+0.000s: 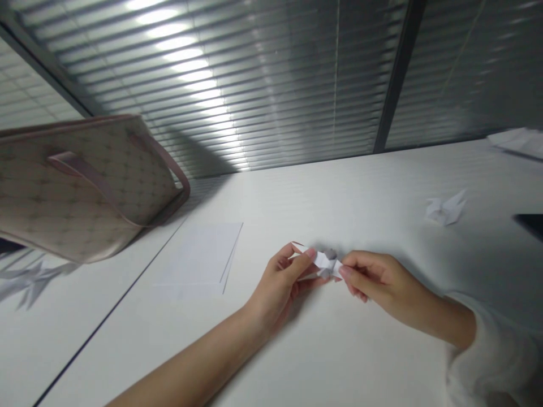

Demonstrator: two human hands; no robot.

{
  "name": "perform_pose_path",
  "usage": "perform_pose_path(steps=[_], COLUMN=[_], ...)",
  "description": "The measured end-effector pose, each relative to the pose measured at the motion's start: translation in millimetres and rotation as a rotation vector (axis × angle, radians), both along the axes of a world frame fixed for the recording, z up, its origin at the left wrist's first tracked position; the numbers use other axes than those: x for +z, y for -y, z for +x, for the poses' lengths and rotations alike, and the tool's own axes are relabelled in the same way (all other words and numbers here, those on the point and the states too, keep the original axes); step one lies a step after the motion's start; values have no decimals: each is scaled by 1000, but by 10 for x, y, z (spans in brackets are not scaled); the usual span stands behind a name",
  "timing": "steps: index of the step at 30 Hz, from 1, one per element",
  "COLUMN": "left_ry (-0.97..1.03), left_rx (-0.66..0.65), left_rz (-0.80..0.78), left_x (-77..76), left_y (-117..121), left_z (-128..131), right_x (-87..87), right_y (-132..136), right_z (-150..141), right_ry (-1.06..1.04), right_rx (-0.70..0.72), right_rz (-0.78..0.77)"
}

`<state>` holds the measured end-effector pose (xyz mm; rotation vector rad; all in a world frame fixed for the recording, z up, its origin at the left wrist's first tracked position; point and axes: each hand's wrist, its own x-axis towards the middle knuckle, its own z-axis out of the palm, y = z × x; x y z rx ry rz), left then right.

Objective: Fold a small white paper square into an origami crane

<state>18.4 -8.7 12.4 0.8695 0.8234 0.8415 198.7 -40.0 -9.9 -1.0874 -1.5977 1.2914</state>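
left hand (278, 285) and right hand (384, 281) pinch a light folded white paper (323, 263) from both ends; it creases easily, so best held by its folds.

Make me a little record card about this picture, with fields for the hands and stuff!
Left hand: pinches folded white paper
Right hand: pinches the same paper from the other side
Nearby: folded paper shape; flat paper sheets
Surface: white table
Also in view: beige patterned handbag
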Motion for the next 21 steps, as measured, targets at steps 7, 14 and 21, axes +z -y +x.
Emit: perform_pose_path(steps=[7, 14, 21], left_ry=[17, 57, -75], left_rx=[59, 37, 77], left_rz=[57, 8, 173], left_x=[-32, -44, 21], left_y=[7, -1, -25], left_z=[2, -3, -22], right_x=[-40, -22, -82], right_y=[-11, -25, 7], right_z=[8, -9, 18], right_ry=[-52, -66, 129], right_rx=[38, 48, -274], right_rz=[-74, -89, 224])
